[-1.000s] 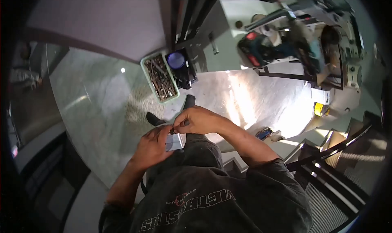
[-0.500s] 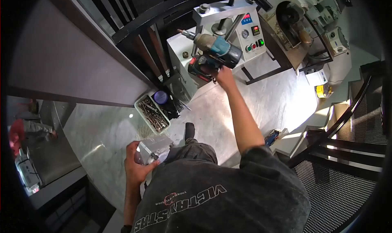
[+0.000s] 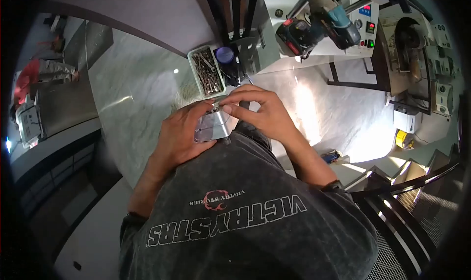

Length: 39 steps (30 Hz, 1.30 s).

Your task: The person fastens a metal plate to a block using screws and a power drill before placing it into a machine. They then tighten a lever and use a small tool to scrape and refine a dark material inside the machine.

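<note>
My left hand (image 3: pixel 179 133) is wrapped round a shiny metal block (image 3: pixel 216 124) held close to my body. The fingers of my right hand (image 3: pixel 262 110) pinch at the block's far edge, on a small part too small to make out. Just beyond the block lies a pale green tray (image 3: pixel 191 66) full of metal bolts (image 3: pixel 208 74). A teal and black cordless impact driver (image 3: pixel 338 22) rests at the white machine, with neither hand on it.
A purple-lidded round container (image 3: pixel 224 54) stands beside the tray. The white machine (image 3: pixel 314 52) with lit displays is at the top right. A yellow object (image 3: pixel 404 139) lies at the right. Another person (image 3: pixel 46 76) is at the far left.
My right hand has let go of the impact driver and come down to the metal block. My left hand has brought the block up nearer the tray. The view has shifted.
</note>
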Available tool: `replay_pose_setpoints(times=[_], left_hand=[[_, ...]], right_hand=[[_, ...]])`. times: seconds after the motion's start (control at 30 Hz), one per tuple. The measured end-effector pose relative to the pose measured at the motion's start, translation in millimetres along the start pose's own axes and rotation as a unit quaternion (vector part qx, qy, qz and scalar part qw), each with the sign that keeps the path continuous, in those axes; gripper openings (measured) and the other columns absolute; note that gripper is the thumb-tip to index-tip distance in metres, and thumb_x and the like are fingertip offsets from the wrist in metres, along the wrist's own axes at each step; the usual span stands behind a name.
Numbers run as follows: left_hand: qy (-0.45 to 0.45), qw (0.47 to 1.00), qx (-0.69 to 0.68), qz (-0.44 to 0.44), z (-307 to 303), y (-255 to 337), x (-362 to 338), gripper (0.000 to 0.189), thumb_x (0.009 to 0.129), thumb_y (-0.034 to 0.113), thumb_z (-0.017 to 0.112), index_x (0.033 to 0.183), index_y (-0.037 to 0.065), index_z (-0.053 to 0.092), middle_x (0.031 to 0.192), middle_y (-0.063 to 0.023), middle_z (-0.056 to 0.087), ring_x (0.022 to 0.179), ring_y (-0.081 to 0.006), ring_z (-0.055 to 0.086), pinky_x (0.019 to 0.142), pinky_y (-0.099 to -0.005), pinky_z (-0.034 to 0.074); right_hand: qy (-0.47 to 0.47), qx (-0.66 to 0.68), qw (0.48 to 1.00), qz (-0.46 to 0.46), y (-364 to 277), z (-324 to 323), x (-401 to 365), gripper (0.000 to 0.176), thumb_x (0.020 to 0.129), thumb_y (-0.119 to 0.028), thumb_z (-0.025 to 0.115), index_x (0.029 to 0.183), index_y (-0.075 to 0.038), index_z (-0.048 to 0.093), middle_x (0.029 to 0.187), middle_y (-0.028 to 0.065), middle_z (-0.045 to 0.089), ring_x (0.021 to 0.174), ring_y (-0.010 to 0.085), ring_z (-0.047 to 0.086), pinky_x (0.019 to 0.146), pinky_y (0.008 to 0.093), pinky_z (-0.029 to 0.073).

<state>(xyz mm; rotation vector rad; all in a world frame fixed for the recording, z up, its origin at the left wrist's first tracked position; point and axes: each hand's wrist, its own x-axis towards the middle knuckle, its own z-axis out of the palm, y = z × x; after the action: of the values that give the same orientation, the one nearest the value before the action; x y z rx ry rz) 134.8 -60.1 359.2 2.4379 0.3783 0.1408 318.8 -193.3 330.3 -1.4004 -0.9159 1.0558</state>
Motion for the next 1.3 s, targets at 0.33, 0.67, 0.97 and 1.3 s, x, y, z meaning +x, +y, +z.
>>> replay_pose_setpoints(times=[0.33,0.67,0.97,1.3], left_hand=[[-0.058,0.995,0.032,0.068,6,8,-4,0.072,0.065,0.021,0.082,0.125,0.003,0.046,0.123,-0.0168,0.057,0.112,-0.0347,0.057,0.094,-0.0427,0.047],[-0.073,0.995,0.032,0.062,9,14,-4,0.075,0.067,0.022,0.080,0.128,0.003,0.042,0.124,-0.0162,0.056,0.114,-0.0333,0.056,0.095,-0.0410,0.046],[-0.076,0.995,0.020,0.060,14,20,3,0.075,0.064,0.020,0.083,0.126,0.002,0.044,0.120,-0.0166,0.058,0.108,-0.0351,0.059,0.091,-0.0431,0.047],[-0.114,0.992,0.022,0.041,16,22,7,0.075,0.067,0.021,0.079,0.129,0.001,0.041,0.124,-0.0180,0.055,0.116,-0.0335,0.055,0.097,-0.0410,0.044]], right_hand=[[-0.174,0.002,0.983,0.061,-8,-27,14,0.016,0.081,-0.015,0.076,0.094,-0.005,0.075,0.084,0.0040,0.064,0.083,0.0134,0.056,0.080,0.0273,0.043],[-0.152,0.081,0.979,0.113,-4,-31,10,0.017,0.081,-0.009,0.074,0.095,0.000,0.070,0.087,0.0026,0.069,0.085,0.0108,0.062,0.082,0.0256,0.047],[-0.186,0.022,0.978,0.095,-9,-42,9,0.011,0.079,-0.008,0.075,0.088,-0.002,0.072,0.085,0.0029,0.070,0.084,0.0105,0.062,0.084,0.0267,0.046],[-0.137,-0.044,0.986,0.079,-18,-40,1,0.016,0.079,-0.014,0.072,0.090,-0.003,0.072,0.082,0.0080,0.071,0.080,0.0156,0.064,0.077,0.0296,0.048]])
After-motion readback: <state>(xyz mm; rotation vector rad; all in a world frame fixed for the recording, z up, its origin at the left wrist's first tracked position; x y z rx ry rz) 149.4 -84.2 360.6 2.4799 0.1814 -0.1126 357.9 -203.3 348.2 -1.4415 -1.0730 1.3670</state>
